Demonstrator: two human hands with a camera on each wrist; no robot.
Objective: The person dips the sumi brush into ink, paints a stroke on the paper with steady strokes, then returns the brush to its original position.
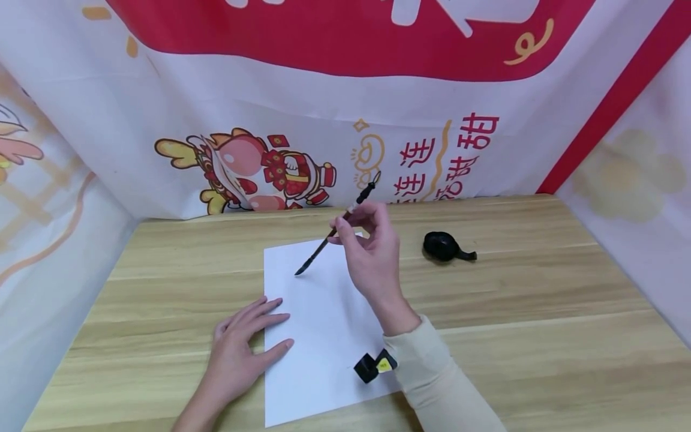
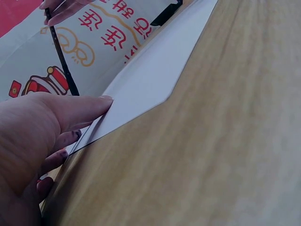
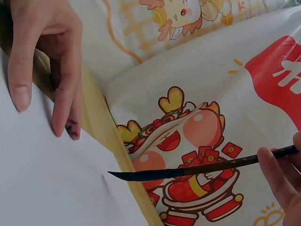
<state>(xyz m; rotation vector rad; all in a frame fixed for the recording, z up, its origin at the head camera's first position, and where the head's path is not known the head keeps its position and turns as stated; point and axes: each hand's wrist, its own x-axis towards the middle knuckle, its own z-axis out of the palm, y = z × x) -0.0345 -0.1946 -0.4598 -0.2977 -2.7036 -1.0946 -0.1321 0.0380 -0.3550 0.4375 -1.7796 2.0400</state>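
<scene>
My right hand [image 1: 372, 249] pinches the dark handle of a calligraphy brush [image 1: 330, 235], held slanted with a loop at its upper end. The black bristle tip points down close over the upper left part of a white sheet of paper [image 1: 318, 324]. In the right wrist view the brush [image 3: 207, 168] shows a pointed, ink-dark head. My left hand [image 1: 243, 348] rests with spread, fairly straight fingers on the paper's left edge. Seen from the left wrist, its thumb [image 2: 84, 109] lies at the sheet's edge, and dark smudges mark some fingertips. No strokes show on the paper.
Right of the paper lies a black rounded object with a short neck [image 1: 441, 246]. A small black device with a yellow label [image 1: 368, 367] sits by the right cuff. The wooden table [image 1: 162, 288] meets printed cloth walls [image 1: 302, 90] at the back and sides.
</scene>
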